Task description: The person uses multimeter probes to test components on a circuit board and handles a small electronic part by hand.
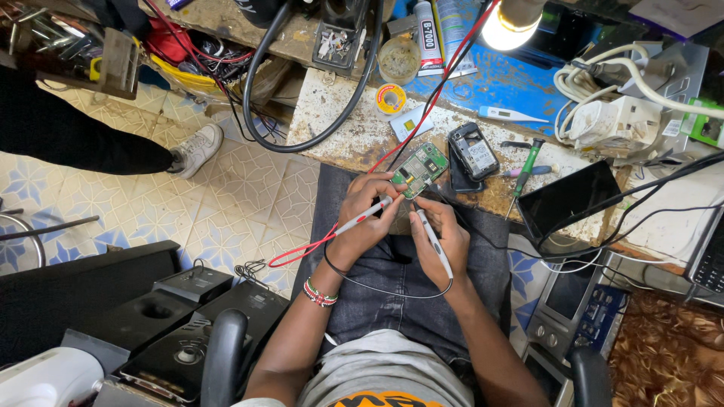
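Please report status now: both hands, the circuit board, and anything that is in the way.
Left hand grip: red-lead probe, tip toward green circuit board. Right hand grip: second probe. Phone housing beside board, apart.

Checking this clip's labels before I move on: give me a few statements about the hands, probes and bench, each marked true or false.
1. The left hand holds a probe with a red lead. True.
2. The right hand holds a screwdriver. False: it holds a probe with a black lead; the green-handled screwdriver lies on the bench.
3. Both probe tips meet at a green circuit board. True.
4. The green circuit board lies flat on the floor. False: it is held up at the bench edge, by the left hand's fingers.
5. An opened phone body lies on the bench beside the board. True.
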